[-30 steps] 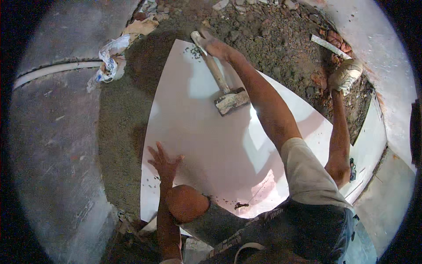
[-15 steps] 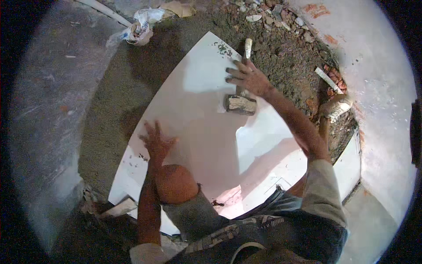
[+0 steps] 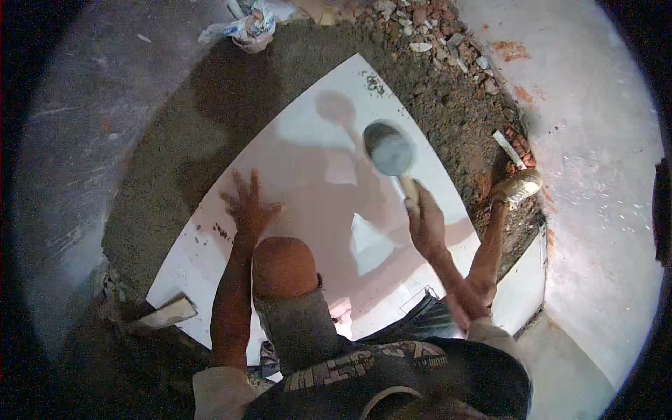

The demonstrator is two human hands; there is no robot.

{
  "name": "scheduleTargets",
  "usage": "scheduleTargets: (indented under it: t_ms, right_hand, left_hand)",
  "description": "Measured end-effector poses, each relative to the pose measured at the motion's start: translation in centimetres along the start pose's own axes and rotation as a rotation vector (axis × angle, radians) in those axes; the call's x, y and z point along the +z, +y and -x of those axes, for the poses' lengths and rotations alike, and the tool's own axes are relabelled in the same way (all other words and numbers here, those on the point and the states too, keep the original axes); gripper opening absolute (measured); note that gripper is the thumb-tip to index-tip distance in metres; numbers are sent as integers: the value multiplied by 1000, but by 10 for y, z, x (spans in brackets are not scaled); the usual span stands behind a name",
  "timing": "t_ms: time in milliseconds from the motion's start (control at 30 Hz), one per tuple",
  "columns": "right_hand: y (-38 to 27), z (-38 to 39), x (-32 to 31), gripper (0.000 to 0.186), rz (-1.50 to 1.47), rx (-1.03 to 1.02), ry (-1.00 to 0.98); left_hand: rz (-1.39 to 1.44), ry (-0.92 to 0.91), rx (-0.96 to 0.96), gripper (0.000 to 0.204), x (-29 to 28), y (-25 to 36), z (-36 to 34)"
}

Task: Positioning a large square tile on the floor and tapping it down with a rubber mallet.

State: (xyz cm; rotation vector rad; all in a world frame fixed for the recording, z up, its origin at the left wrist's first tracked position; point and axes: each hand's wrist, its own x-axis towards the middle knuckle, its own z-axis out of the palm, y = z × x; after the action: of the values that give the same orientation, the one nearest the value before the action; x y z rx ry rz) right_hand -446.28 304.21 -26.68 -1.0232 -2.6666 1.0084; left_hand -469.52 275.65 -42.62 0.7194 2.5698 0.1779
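Observation:
A large white tile (image 3: 381, 105) lies on wet mortar (image 3: 161, 175), with specks of grit on it. My left hand (image 3: 248, 206) rests on the tile's left part, fingers spread and empty, beside my bent knee (image 3: 283, 266). My right hand (image 3: 423, 220) is closed round the pale handle of a hammer (image 3: 387, 147), whose rounded grey face is raised over the right part of the tile and casts a shadow on it.
A crumpled white bag (image 3: 245, 28) lies at the top, rubble (image 3: 448, 49) at upper right and a narrow white strip (image 3: 507, 147) near my shoe (image 3: 518, 187). A small board (image 3: 168, 315) is at lower left. Pale walls or slabs (image 3: 595, 210) border the pit.
My right hand has taken the hammer by its handle, lifted it from where it lay and drawn it down and right. My left hand stays spread on the tile. The view has shifted.

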Motion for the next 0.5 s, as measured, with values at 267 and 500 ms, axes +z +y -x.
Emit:
scheduleTargets:
  t_ms: [267, 500]
  right_hand:
    - [43, 37, 87, 37, -43, 221, 29]
    - [-37, 16, 74, 42, -228, 330, 199]
  left_hand:
    - [-17, 41, 11, 114, 2, 13, -4]
    - [-53, 23, -34, 115, -5, 5, -2]
